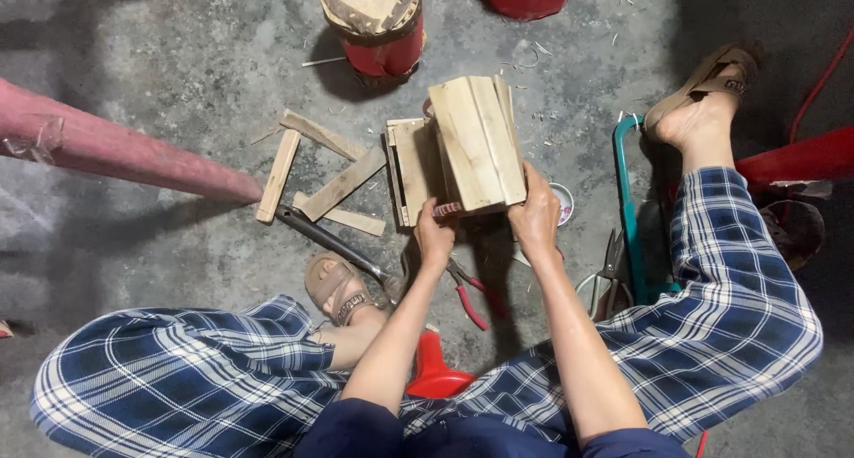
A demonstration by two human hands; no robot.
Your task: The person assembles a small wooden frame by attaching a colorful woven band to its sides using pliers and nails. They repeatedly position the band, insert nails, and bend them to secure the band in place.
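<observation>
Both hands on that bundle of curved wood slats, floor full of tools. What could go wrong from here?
1. The bundle of wooden slats is gripped only at its near end by the left hand and right hand; loose slats might slide out.
2. Red-handled pliers and scissors lie right under the forearms; a dropped slat or a lowered arm could strike them.

Both hands [485,227] on wood block [476,142]

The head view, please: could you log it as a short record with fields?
setting: person seated over a concrete floor
left hand: grips the near edge of a bundle of wooden slats
right hand: holds the bundle's near right corner
bundle: lifted, tilted
beneath: red-handled pliers
left of it: loose wooden strips
right: scissors
</observation>
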